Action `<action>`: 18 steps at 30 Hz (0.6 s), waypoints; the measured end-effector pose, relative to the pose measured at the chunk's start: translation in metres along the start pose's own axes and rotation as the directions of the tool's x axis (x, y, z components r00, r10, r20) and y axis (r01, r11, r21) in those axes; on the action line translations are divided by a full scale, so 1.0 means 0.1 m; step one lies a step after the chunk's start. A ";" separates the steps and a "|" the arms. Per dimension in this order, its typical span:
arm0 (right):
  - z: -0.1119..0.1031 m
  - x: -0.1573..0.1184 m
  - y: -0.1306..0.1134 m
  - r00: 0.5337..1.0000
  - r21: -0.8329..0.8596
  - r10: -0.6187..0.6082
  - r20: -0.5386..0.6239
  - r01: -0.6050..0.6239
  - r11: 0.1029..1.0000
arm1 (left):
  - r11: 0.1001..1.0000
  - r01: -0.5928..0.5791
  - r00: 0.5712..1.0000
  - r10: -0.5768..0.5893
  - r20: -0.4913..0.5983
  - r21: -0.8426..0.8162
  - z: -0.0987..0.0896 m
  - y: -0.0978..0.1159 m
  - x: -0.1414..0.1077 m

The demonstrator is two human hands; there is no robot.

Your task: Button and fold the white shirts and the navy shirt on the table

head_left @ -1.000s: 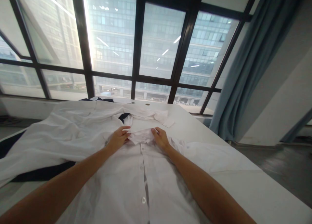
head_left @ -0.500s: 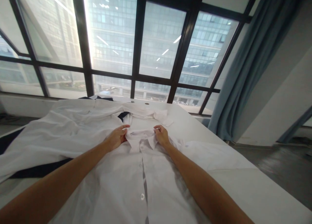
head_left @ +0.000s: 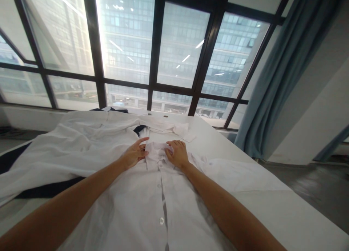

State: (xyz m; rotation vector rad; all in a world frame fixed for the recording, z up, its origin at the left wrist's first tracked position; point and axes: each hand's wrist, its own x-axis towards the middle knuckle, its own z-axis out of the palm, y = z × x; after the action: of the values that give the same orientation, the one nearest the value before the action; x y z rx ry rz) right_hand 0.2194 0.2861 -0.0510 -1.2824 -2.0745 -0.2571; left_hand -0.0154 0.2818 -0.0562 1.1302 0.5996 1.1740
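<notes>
A white buttoned shirt (head_left: 136, 207) lies front up on the white table, its collar (head_left: 156, 149) away from me. At the collar's left end is my left hand (head_left: 134, 154), fingers apart, its fingertips against the cloth. My right hand (head_left: 177, 153) grips the right end of the collar between thumb and fingers. The shirt's right sleeve side (head_left: 229, 171) spreads over the table. Down the front runs a row of buttons, with a narrow dark gap beside them.
Another white garment (head_left: 79, 138) lies at the left, with dark cloth (head_left: 51, 187) under it. The white table (head_left: 272, 207) ends at a slanting right edge. Beyond stand windows (head_left: 180, 43) and a blue curtain (head_left: 275, 87).
My right hand has moved left and turned over the collar, folding its right end inward. My left hand has loosened, its fingers now more spread. The collar stands more bunched.
</notes>
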 end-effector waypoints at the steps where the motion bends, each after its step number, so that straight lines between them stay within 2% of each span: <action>1: 0.02 0.00 0.02 1.000 -0.004 0.026 0.003 -0.026 1.000 | 1.000 -0.009 1.000 0.009 0.008 0.012 -0.02 -0.02 0.01; 4: 0.08 0.02 0.10 0.998 0.019 0.057 -0.021 -0.057 0.998 | 0.985 -0.100 0.995 0.102 -0.008 0.138 -0.05 -0.09 0.07; 6: 0.10 0.02 0.13 0.998 0.068 0.032 -0.047 -0.028 0.997 | 0.905 -0.215 0.968 0.247 -0.043 0.366 -0.04 -0.11 0.09; 7: 0.12 0.02 0.14 0.998 0.099 0.018 -0.059 -0.013 0.995 | 0.808 -0.276 0.936 0.350 -0.047 0.521 -0.03 -0.12 0.08; 8: 0.13 0.02 0.14 0.998 0.131 0.009 -0.069 0.000 0.991 | 0.663 -0.324 0.888 0.460 -0.025 0.675 0.00 -0.11 0.06; 10: 0.15 0.02 0.15 0.996 0.190 0.004 -0.087 0.012 0.982 | 0.277 -0.354 0.778 0.618 0.117 0.893 0.05 -0.06 0.02; 11: 0.16 0.03 0.16 0.996 0.215 0.008 -0.094 0.012 0.977 | 0.080 -0.353 0.738 0.637 0.224 0.932 0.07 -0.04 -0.01; 13: 0.17 0.03 0.17 0.994 0.247 0.028 -0.104 -0.001 0.969 | -0.235 -0.362 0.706 0.563 0.430 0.902 0.10 0.02 -0.04; 15: 0.16 0.03 0.18 0.993 0.250 0.044 -0.108 -0.016 0.968 | -0.423 -0.374 0.706 0.447 0.549 0.825 0.08 0.06 -0.04; 16: 0.14 0.03 0.18 0.993 0.240 0.042 -0.109 -0.015 0.971 | -0.476 -0.366 0.710 0.412 0.571 0.800 0.06 0.07 -0.03; 18: 0.09 0.03 0.16 0.993 0.193 0.004 -0.119 0.019 0.981 | -0.524 -0.321 0.723 0.402 0.562 0.789 0.01 0.08 -0.01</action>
State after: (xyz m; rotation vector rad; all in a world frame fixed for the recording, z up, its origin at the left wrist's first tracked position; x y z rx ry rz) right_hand 0.2280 0.3008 -0.0586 -1.1154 -1.9516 -0.1280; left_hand -0.0181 0.2808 -0.0487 3.2234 1.4170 1.1392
